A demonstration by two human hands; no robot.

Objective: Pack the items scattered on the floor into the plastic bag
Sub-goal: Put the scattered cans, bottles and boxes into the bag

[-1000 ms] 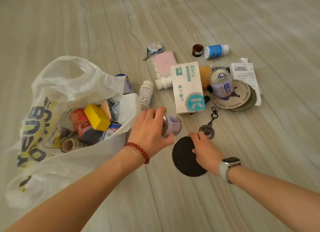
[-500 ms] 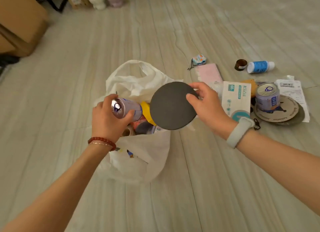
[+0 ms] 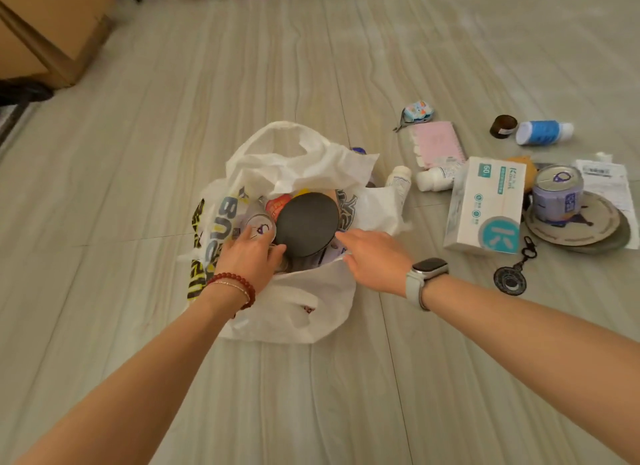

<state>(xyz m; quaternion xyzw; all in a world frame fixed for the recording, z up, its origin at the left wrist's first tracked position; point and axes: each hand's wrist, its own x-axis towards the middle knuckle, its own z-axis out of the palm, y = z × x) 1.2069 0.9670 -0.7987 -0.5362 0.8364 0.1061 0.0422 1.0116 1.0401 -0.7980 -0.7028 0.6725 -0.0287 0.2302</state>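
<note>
1. Since half a second ago, both hands have come down from above the plastic bag point(image 3: 298, 305) into its mouth; the black disc point(image 3: 307, 224), then held up in the air, now lies on top of the contents.
2. The left hand point(image 3: 250, 256) is curled around the small can point(image 3: 259, 224), low inside the bag's left side.
3. The right hand point(image 3: 375, 259) is spread loosely, fingers apart, holding nothing, with a fingertip just beside the disc's edge.
4. So, by my reading, the disc is packed and the can nearly so.
5. Further right, the floor point(image 3: 415, 378) holds more to pack: a tissue box point(image 3: 485, 204), another can point(image 3: 557, 192) standing on coasters point(image 3: 595, 229), a keychain point(image 3: 510, 279), bottles and a pink packet point(image 3: 437, 142).
</note>
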